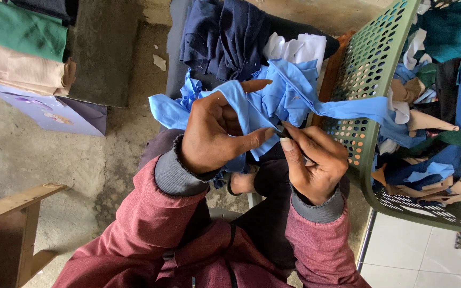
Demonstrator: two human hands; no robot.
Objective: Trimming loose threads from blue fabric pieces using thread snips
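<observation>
At the far left, folded cloths (20,48) in green and beige are lying stacked above a pale purple board (54,113), with a wooden frame (14,205) showing low down. Toward the middle, the left hand (214,130) is closing its grip around a light blue fabric strip (273,98), which is stretching over the person's lap and trailing rightward into the basket. Just beside it, the right hand (313,160) is pinching the same strip (whether it is also holding a small tool, I cannot tell). At the right, a green perforated basket (372,64) is holding mixed fabric scraps (444,128).
</observation>
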